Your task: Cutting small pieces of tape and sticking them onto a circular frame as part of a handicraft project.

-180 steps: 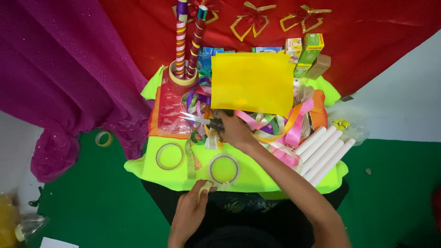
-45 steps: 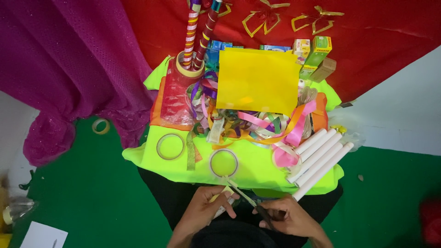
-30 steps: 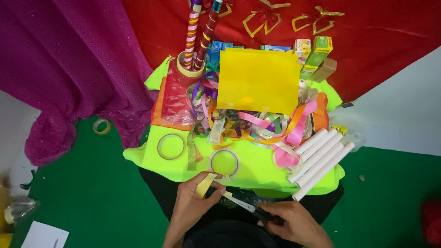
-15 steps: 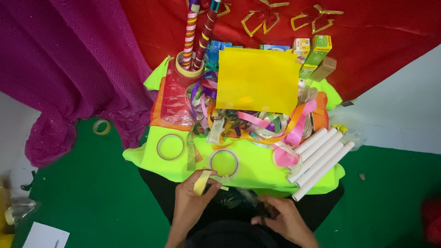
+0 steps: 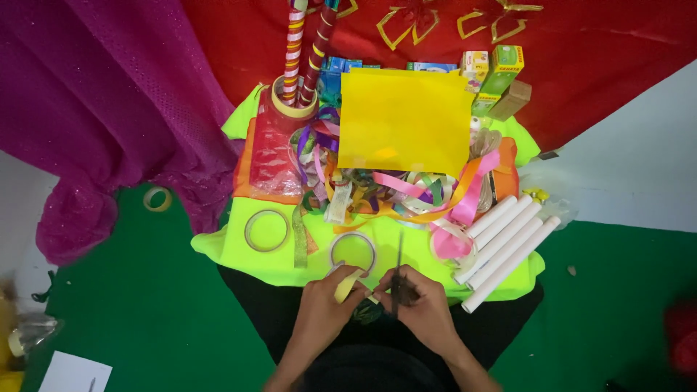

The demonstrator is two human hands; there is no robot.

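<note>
Head view looks down on a red backdrop and purple cloth behind a worktop draped in neon green. A yellow paper sheet lies at its far side, above a tangle of ribbons, with white paper rolls to the right. Nearer sit two tape rings. A second ago the hands were apart; now they meet at the near edge. The left hand pinches a yellow tape strip. The right hand is curled around scissors, blades upright beside the strip, so a cut looks close.
</note>
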